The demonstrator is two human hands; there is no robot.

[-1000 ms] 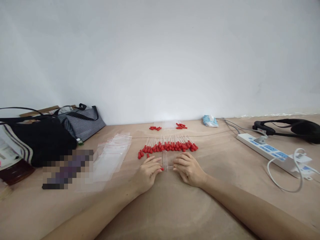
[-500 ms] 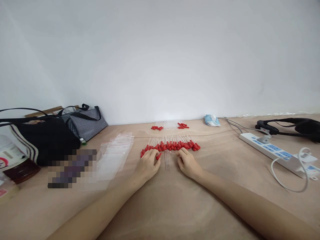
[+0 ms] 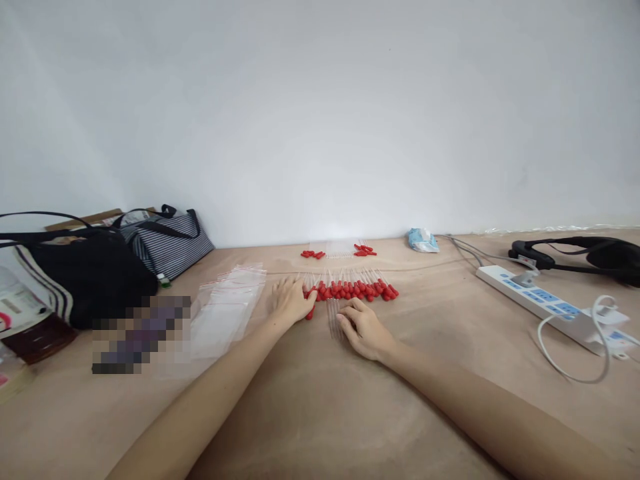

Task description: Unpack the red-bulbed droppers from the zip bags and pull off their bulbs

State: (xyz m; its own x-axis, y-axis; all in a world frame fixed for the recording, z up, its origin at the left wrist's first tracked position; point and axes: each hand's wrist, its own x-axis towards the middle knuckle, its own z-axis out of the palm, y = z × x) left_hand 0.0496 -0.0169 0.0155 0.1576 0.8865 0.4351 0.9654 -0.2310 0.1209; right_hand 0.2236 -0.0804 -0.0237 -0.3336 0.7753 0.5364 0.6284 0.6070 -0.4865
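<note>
Many glass droppers with red rubber bulbs [image 3: 350, 290] lie side by side in a row, bulbs toward me. My left hand [image 3: 291, 299] is over the row's left end, fingers spread and slightly blurred, thumb beside the red bulbs there. Just in front of the row, several bare clear glass tubes [image 3: 332, 319] lie together. Beside them on the right is my right hand [image 3: 369, 331], its fingers bent and apart, with the fingertips at the tubes. No tube shows clearly lifted in it.
Farther back are loose red bulbs [image 3: 313, 255] and more bulbs [image 3: 365, 250] beside a clear bag. Clear zip bags [image 3: 225, 310] lie left, near a striped bag [image 3: 173, 243] and a black bag [image 3: 95, 280]. Right are a power strip [image 3: 540, 300], a headset [image 3: 555, 252] and a blue-white packet [image 3: 423, 240].
My left hand has moved left and slightly away from me, and its fingers have spread from around a red bulb. My right hand, earlier at a thin tube, has come down beside the bare tubes.
</note>
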